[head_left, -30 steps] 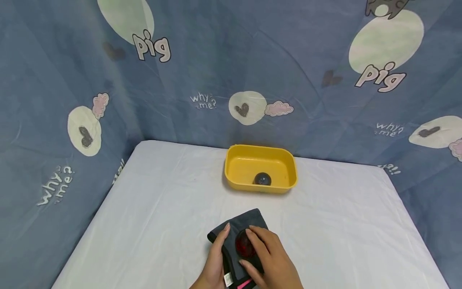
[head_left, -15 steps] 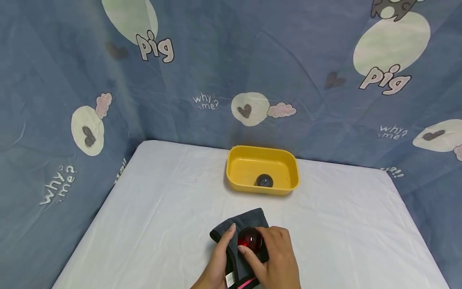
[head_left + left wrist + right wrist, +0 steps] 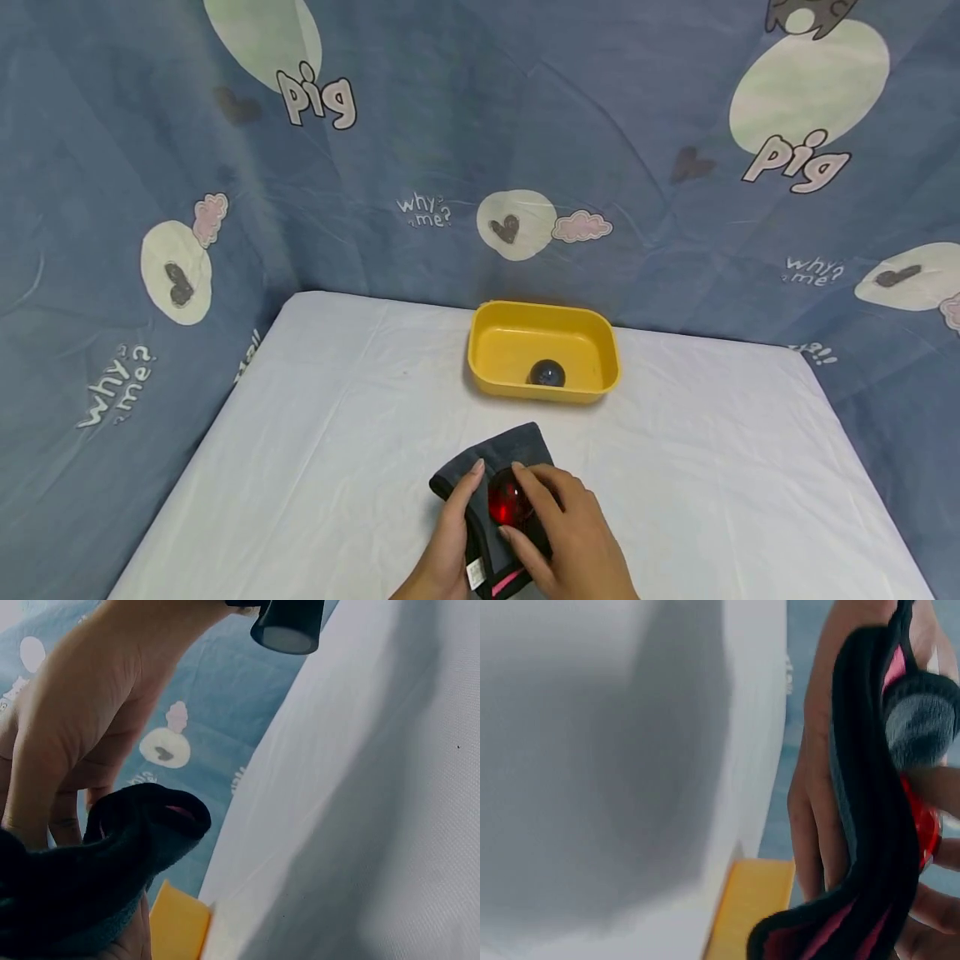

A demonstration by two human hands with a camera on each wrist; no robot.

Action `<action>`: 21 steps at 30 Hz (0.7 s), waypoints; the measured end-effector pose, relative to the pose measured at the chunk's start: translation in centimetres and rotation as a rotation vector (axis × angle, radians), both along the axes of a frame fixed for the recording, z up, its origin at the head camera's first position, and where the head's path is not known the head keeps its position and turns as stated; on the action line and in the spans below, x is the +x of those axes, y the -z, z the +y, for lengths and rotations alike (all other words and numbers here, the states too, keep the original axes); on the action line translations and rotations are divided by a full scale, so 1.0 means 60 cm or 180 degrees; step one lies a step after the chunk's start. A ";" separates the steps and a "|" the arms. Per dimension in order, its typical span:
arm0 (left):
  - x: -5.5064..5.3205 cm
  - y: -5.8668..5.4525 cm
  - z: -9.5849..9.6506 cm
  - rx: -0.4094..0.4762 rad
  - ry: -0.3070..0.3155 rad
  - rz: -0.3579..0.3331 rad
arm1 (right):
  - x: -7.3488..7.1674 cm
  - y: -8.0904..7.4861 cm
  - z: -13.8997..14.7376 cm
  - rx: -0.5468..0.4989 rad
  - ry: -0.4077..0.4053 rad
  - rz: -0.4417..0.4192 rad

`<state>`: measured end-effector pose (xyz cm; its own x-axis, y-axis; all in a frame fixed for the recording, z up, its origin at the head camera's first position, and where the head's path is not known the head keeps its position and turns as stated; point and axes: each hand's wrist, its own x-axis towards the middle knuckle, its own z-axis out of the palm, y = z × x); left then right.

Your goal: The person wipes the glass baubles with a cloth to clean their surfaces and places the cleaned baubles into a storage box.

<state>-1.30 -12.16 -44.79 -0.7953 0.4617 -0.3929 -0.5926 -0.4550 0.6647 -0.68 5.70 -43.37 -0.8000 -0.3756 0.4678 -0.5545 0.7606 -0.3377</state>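
Note:
My left hand [image 3: 447, 537] holds a folded dark grey cloth [image 3: 517, 446] with black edging, a white tag and a strip of pink, its thumb lying over the near left side. In the right wrist view, fingers of that hand show beneath the cloth [image 3: 877, 772]. A clear red ball [image 3: 506, 500] rests on top of the cloth. My right hand [image 3: 576, 533] grips the ball between thumb and fingertips from the right. Only a red sliver of the ball [image 3: 928, 825] shows in the right wrist view; the left wrist view shows the cloth [image 3: 142, 840] but no ball.
Beyond the hands, a yellow rectangular tub [image 3: 487, 385] stands near the far edge of the white-covered table [image 3: 360, 433]. Inside it, by the near wall, lies a dark ball [image 3: 547, 373]. A blue printed curtain [image 3: 375, 150] hangs behind and along both sides.
The right fingers have shifted over the red ball, from its top to its right side and back. The ball shifts slightly and catches more red light. Left hand and cloth stay nearly in place.

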 end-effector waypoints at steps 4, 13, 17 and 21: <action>-0.001 -0.004 0.002 -0.0033 -0.0067 0.0065 | 0.001 -0.004 -0.003 0.0143 -0.0109 0.0058; 0.002 -0.011 0.008 -0.0007 -0.0103 0.0125 | -0.007 -0.005 -0.013 -0.0357 0.0056 0.0038; 0.001 -0.013 0.008 0.0002 -0.0148 0.0119 | -0.010 -0.006 -0.019 -0.0419 0.0081 0.0038; 0.001 -0.013 0.010 -0.0030 -0.0152 0.0101 | -0.012 -0.007 -0.022 -0.0478 0.0261 0.0057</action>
